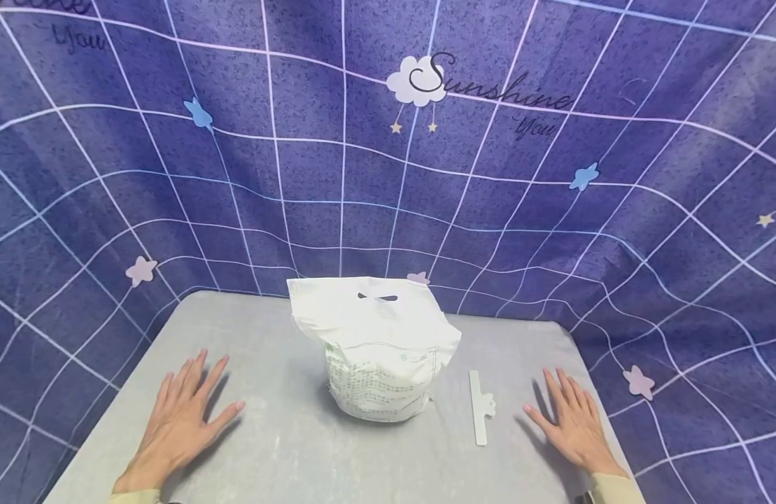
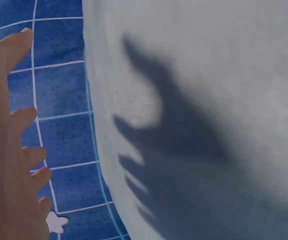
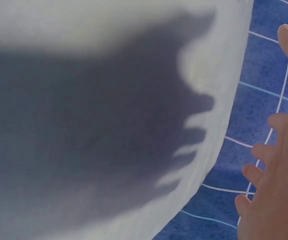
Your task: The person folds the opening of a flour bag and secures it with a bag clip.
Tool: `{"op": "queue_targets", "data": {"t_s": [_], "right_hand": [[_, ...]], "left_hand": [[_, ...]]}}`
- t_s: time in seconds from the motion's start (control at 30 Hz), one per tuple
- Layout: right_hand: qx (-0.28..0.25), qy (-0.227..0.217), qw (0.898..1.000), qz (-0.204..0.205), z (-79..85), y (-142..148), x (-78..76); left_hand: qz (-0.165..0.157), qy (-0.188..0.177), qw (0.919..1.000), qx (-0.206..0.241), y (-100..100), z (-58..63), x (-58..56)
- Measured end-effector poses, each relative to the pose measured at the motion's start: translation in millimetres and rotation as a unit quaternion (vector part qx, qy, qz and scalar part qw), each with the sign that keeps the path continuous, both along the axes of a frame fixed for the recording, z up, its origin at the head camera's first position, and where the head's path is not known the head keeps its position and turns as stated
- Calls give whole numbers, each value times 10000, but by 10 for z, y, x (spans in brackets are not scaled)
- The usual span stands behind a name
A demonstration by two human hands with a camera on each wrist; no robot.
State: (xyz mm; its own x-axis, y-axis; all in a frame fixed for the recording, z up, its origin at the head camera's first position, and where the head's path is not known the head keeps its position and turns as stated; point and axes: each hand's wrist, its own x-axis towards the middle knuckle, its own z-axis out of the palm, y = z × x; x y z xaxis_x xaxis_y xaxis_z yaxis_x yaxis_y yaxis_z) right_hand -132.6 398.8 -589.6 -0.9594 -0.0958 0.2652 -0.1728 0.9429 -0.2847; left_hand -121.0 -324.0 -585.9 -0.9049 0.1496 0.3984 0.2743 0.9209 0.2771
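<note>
A white plastic bag (image 1: 378, 371) with pale green print stands near the middle of the table in the head view. Its wide top flap has a cut-out handle slot and leans back. To its right lies a flat white clip (image 1: 477, 409) with a cloud-shaped tab on one side. My left hand (image 1: 182, 416) hovers over the table's left side, fingers spread, holding nothing. On the other side my right hand (image 1: 570, 423), fingers also spread, is nearest to the clip and apart from it. Both wrist views show each hand above its own shadow. What the bag contains is hidden.
A grey cloth-covered table (image 1: 287, 462) fills the lower part of the head view. Blue gridded fabric (image 1: 312, 168) with stars and clouds hangs behind it and along both sides.
</note>
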Motion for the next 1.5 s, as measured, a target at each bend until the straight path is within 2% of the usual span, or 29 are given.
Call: {"op": "queue_targets", "data": {"t_s": [0.2,0.5,0.77,1.17,1.37,1.5], "right_hand": [[-25,205,9997,121,61,-53,-21],[-82,210,9995,219,177,-119,-44],[-333,265,9986,320,250,-121,-98],[-839,226,9952,448,416,-229,-163],[-1085,61,9930,463,553,-317,-172],[-1212,39,9911,543,639,-381,-184]], "left_hand": [[-47,256,9996,-110,28,116,-18],[-110,343,9992,-156,84,265,-93],[-226,807,9963,-171,98,372,-158],[-547,1686,9839,245,195,620,-234],[-677,2152,9729,500,312,820,-281],[-733,2310,9681,631,387,949,-303]]}}
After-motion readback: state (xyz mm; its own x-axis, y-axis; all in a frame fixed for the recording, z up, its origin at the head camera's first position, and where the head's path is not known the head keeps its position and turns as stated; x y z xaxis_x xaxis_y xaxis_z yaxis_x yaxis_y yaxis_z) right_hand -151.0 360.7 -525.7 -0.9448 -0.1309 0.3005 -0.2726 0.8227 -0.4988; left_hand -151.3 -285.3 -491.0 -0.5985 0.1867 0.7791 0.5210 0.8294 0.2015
